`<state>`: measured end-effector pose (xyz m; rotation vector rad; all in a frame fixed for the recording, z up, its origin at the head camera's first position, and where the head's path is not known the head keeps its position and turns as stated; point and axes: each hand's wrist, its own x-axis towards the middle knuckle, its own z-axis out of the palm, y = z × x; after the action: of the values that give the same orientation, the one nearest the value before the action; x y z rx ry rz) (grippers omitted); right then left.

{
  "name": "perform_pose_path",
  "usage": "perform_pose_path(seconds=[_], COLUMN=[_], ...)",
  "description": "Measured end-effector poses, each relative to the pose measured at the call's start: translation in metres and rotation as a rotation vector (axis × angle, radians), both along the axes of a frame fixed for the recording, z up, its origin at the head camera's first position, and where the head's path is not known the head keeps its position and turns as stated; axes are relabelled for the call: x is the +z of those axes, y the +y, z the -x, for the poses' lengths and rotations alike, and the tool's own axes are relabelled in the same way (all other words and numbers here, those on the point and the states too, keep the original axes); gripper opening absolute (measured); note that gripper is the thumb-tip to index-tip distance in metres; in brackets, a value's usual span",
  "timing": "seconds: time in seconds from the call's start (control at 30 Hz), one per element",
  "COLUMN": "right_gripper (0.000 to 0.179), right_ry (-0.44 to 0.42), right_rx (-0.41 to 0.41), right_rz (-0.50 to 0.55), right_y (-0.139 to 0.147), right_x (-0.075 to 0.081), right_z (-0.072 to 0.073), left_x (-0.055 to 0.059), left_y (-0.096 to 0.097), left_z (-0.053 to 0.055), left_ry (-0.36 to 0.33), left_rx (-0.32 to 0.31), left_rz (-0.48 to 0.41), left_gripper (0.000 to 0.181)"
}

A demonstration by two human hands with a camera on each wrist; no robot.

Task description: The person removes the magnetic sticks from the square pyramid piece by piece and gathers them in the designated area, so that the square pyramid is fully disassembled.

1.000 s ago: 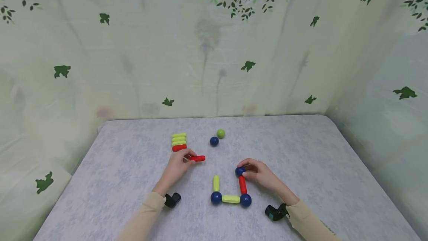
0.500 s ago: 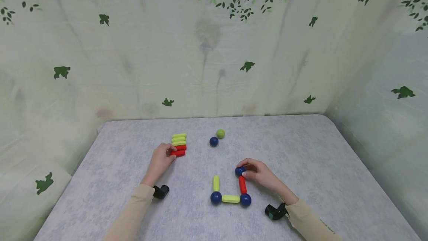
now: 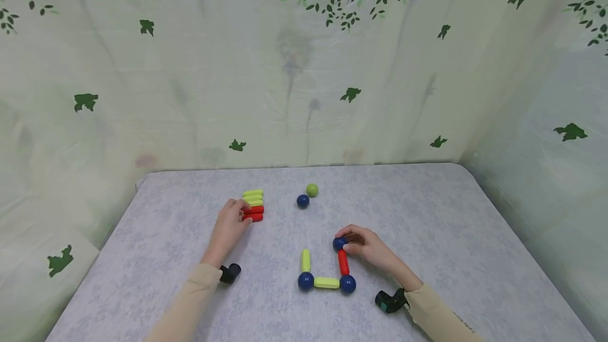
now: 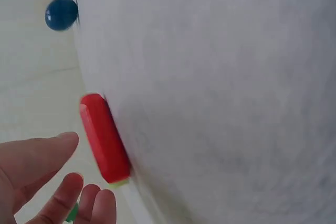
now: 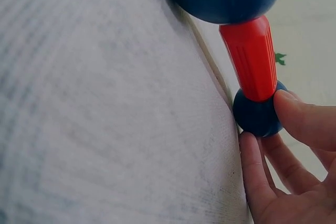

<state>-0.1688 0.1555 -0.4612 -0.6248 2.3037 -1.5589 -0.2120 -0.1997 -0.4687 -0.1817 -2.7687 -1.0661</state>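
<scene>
My right hand (image 3: 368, 246) pinches a blue ball (image 5: 257, 116) between thumb and fingers, low at the table. A red rod (image 5: 251, 59) joins this ball to a nearer blue ball (image 3: 348, 284). From there a yellow-green rod (image 3: 326, 283) runs left to another blue ball (image 3: 306, 281), where a second yellow-green rod (image 3: 305, 260) points away from me. My left hand (image 3: 228, 230) is at the left end of a row of loose rods. Its fingertips are apart from the nearest red rod (image 4: 105, 139) in the left wrist view.
Behind the nearest red rod lie another red rod (image 3: 257, 209) and several yellow-green rods (image 3: 254, 198). A loose blue ball (image 3: 303, 201) and a green ball (image 3: 312, 190) sit farther back. The grey table (image 3: 404, 199) ends at a leaf-printed curtain (image 3: 285, 94).
My left hand carried a red rod leftward, set it in front of the other red rod in the row, and let go. The right hand has stayed on its blue ball.
</scene>
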Motion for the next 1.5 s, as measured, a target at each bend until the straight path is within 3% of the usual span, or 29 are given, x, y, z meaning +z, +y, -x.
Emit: perform_pose_path(seconds=[0.1, 0.27, 0.37, 0.43, 0.6, 0.9, 1.17, 1.4, 1.5], right_gripper=[0.026, 0.026, 0.025, 0.025, 0.026, 0.025, 0.025, 0.025, 0.026], right_ry=[-0.001, 0.002, 0.004, 0.004, -0.006, -0.001, 0.002, 0.016, 0.017], right_rx=[-0.002, -0.004, -0.004, -0.003, -0.003, 0.0, 0.002, -0.015, -0.018], right_rz=[-0.003, -0.008, -0.01, -0.012, -0.009, -0.008, -0.019, -0.018, -0.018], right_y=[0.0, 0.0, -0.001, -0.001, -0.001, 0.0, -0.001, 0.004, 0.006], right_x=[0.0, 0.0, 0.0, 0.0, 0.0, 0.002, 0.004, -0.022, -0.029], right_z=[0.0, 0.0, 0.0, 0.0, 0.001, 0.0, -0.001, 0.01, 0.013], left_x=[0.002, 0.004, 0.002, 0.0, -0.004, -0.005, -0.005, -0.008, -0.006], left_y=[0.011, 0.039, 0.057, 0.066, 0.079, 0.081, 0.081, 0.08, 0.074], left_z=[-0.008, -0.025, -0.036, -0.041, -0.046, -0.045, -0.042, -0.04, -0.039], left_ry=[-0.007, -0.155, -0.247, -0.287, -0.325, -0.297, -0.371, -0.252, -0.247], left_rx=[-0.131, -0.466, -0.585, -0.624, -0.645, -0.619, -0.618, -0.607, -0.58], left_rz=[-0.052, -0.138, -0.159, -0.165, -0.153, -0.167, -0.202, -0.196, -0.218], left_gripper=[0.021, 0.021, 0.022, 0.025, 0.03, 0.024, 0.023, 0.015, 0.013])
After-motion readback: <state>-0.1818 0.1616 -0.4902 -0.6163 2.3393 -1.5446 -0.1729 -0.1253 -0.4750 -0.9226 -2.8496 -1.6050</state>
